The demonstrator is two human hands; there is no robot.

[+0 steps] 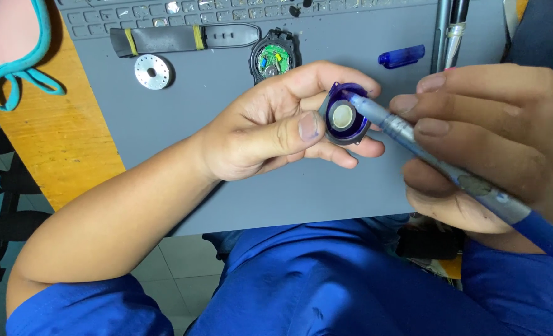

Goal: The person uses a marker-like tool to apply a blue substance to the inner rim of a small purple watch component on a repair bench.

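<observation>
Pinched in the left hand point(270, 127) at frame centre is a purple round part point(345, 116); the right hand point(488, 137) grips a pen-like tool point(438, 168) against it. Disassembly is done: the opened watch body point(273, 60), strap point(183, 38) and metal back plate point(152, 71) lie apart at upper left.

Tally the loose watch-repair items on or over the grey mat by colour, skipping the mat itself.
Blue or purple: 3 - round purple watch case part in the left hand, blue pen-shaped tool in the right hand, translucent blue plastic piece
Black: 2 - black rubber strap with yellow bands, black watch body with exposed circuit
Silver: 1 - round silver metal disc
Total: 6
</observation>
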